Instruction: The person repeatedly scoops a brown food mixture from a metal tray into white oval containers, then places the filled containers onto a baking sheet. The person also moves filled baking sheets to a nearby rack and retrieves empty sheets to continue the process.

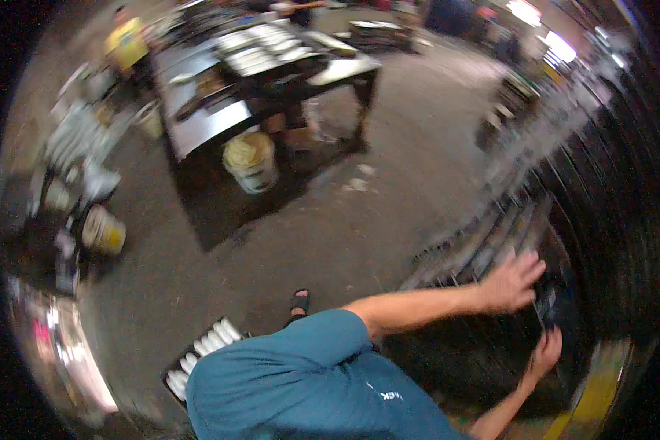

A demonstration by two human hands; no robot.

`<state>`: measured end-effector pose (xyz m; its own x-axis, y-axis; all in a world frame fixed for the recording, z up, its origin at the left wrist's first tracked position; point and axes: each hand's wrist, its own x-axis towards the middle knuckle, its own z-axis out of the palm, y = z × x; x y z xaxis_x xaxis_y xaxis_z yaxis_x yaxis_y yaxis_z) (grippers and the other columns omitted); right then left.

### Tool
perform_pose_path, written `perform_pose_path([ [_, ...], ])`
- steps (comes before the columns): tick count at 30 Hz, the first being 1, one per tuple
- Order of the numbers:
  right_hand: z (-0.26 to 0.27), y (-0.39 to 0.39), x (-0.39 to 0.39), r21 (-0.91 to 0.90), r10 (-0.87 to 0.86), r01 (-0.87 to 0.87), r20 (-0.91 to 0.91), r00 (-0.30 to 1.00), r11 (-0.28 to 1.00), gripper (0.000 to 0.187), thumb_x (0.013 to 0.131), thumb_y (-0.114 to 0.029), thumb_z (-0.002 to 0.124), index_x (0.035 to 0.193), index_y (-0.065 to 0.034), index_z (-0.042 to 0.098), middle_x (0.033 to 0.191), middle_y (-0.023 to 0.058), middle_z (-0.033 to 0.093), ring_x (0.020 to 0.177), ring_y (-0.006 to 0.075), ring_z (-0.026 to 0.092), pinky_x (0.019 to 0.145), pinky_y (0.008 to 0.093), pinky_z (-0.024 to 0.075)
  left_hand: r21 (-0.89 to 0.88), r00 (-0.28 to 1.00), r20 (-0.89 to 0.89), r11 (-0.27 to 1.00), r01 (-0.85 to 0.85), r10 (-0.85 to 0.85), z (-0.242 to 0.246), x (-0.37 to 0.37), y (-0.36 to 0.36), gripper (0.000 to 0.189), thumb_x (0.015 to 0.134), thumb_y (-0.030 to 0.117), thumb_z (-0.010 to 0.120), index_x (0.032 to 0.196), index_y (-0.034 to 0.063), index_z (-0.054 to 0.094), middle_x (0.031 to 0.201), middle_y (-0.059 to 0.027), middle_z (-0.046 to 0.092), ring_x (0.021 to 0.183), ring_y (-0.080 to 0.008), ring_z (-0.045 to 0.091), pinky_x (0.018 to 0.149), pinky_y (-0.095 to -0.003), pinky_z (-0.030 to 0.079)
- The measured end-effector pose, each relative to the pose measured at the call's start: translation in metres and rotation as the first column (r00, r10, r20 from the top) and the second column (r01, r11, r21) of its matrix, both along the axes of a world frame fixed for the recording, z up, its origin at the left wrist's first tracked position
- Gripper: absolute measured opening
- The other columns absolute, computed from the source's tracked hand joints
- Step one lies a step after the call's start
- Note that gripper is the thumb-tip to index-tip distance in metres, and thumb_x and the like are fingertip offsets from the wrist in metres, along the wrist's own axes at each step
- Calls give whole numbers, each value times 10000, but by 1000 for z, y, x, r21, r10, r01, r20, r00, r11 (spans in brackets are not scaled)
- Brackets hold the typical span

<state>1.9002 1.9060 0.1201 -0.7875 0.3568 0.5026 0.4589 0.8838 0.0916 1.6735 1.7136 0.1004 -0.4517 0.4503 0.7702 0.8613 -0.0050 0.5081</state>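
My left hand [510,281] reaches out to the right with its fingers spread, and nothing shows in it. It is beside a dark metal rack [577,220] with many slats or tray edges, blurred by motion. Lower down, my right hand [547,352] is raised against the dark lower part of the rack. Its fingers are partly hidden and blurred, so whether it grips an edge is unclear. Behind my body, at the lower left, a dark tray [170,379] carries several white elongated pieces [217,336], which look like dough.
A worktable [220,121] holds trays of white pieces [264,47]; a tub with pale contents [250,159] stands at its near end. Another bucket [104,230] stands on the left. A person in a yellow shirt [126,44] is beyond the table. A yellow post or panel [602,385] is at lower right.
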Motion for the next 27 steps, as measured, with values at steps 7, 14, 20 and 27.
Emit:
perform_pose_path([
  [7, 35, 48, -56, 0, 16, -18, -421, 907, 1000, 193, 825, -163, 612, 971, -38, 628, 1187, 141, 558, 1099, 338, 518, 964, 438, 392, -392, 982, 16, 903, 177, -186, 51, -74, 105, 508, 859, 302, 584, 1270, 25, 472, 1341, -206, 440, 1259, -360, 391, 1044, -452, 312],
  [14, 21, -19, -56, -399, -176, -70, -548, 818, 914, 140, 850, -64, 564, 967, -12, 622, 1120, 165, 595, 1050, 317, 567, 911, 377, 445, -345, 988, 40, 926, 152, -147, 53, -76, 98, 512, 875, 312, 571, 1284, 25, 459, 1405, -171, 378, 1303, -348, 341, 1070, -454, 267],
  [20, -7, -105, -138, -468, 74, -321, -473, 878, 823, 117, 791, -34, 612, 904, -18, 632, 946, 147, 639, 878, 304, 622, 781, 357, 508, -361, 950, -52, 892, 270, -309, 37, -95, 78, 559, 855, 262, 595, 1344, 76, 399, 1463, -134, 291, 1325, -384, 289, 1064, -523, 247],
  [27, -35, -179, -263, -503, 210, -407, -403, 891, 763, 92, 783, -65, 631, 854, -8, 618, 848, 134, 637, 784, 304, 625, 701, 364, 512, -228, 931, 167, 906, 358, -326, -2, -196, -46, 565, 834, 174, 593, 1345, 50, 384, 1437, -248, 263, 1338, -412, 241, 1076, -477, 253],
])
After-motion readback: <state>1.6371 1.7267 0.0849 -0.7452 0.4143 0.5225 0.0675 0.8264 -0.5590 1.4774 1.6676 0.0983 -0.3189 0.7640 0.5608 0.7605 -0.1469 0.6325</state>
